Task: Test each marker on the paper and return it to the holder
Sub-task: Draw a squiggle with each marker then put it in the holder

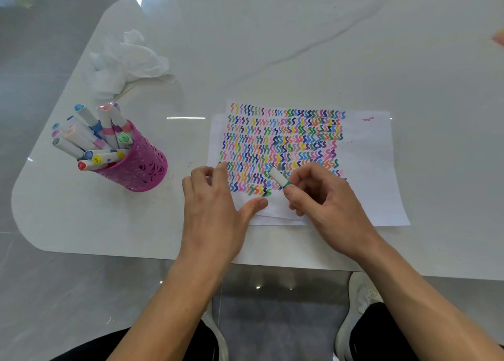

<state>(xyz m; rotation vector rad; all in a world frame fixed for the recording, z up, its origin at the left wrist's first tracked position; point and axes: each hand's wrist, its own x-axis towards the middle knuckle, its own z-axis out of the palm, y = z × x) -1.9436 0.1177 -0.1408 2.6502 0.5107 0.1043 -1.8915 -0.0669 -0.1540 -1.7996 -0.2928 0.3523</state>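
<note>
Right hand [323, 197] first: my grip here is a tight pinch on the marker [278, 179], hand curled round it low over the paper [368, 169]. Only a short white stub with a green band sticks out up and to the left. The rest of the barrel is buried in my grip, so I can't see which end is the tip, or whether it touches the sheet. It sits above the bottom rows of coloured squiggles [283, 139].

Left hand [215, 205] now: this grip is loose and spread, holding nothing, with the fingers resting on the paper's left edge and the left thumb [256, 203] splayed out flat on the sheet. My hands cover the paper's near-left corner.

Over to the left, well apart from the paper, the pink holder [141, 169] stands on the desk [272, 46], with capped markers [95, 139] fanning out of it. Behind it lies a crumpled tissue [128, 60]. Something orange at the far right edge is cut off and blurred, and I can't make it out.
</note>
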